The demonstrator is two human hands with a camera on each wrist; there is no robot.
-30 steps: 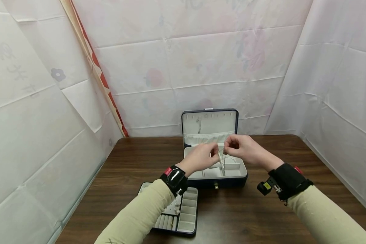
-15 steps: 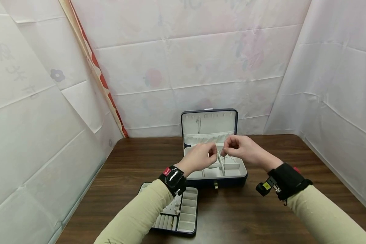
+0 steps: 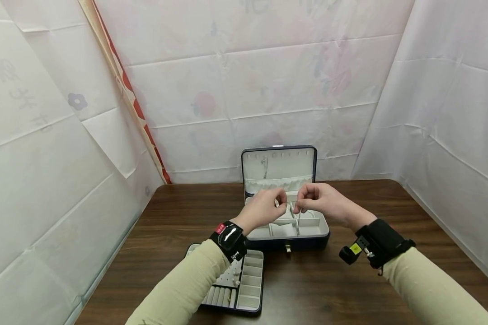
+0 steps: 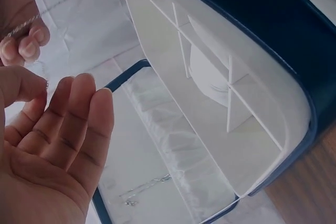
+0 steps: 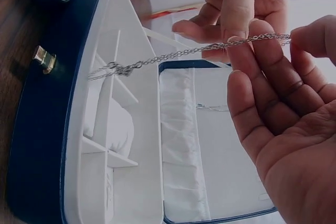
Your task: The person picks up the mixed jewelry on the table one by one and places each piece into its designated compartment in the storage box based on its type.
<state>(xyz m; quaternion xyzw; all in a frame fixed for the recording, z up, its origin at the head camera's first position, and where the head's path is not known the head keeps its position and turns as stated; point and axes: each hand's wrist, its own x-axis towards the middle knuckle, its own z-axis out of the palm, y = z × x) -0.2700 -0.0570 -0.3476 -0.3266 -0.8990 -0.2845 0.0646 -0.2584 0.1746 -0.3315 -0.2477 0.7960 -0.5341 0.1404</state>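
In the head view my left hand (image 3: pixel 264 208) and right hand (image 3: pixel 327 204) are raised close together over the open navy jewelry box (image 3: pixel 266 244). My right thumb and index finger pinch a silver chain necklace (image 5: pixel 184 52), which hangs in a doubled strand with a small cluster partway down. The left thumb and index finger meet at a thin part of the same chain in the left wrist view; the other left fingers are extended. White dividers split the box's interior, and a white cushion (image 5: pixel 121 129) sits in one compartment.
Another silver chain (image 3: pixel 265 167) hangs inside the upright lid (image 3: pixel 290 164), above a gathered pocket. A lift-out tray (image 3: pixel 250 301) with ring rolls and small compartments lies on the brown wooden table (image 3: pixel 309 289), partly under my left forearm. White sheets enclose the back and sides.
Both hands have shifted slightly left and down in the head view, staying close together with the chain between them. The box and tray have stayed put.
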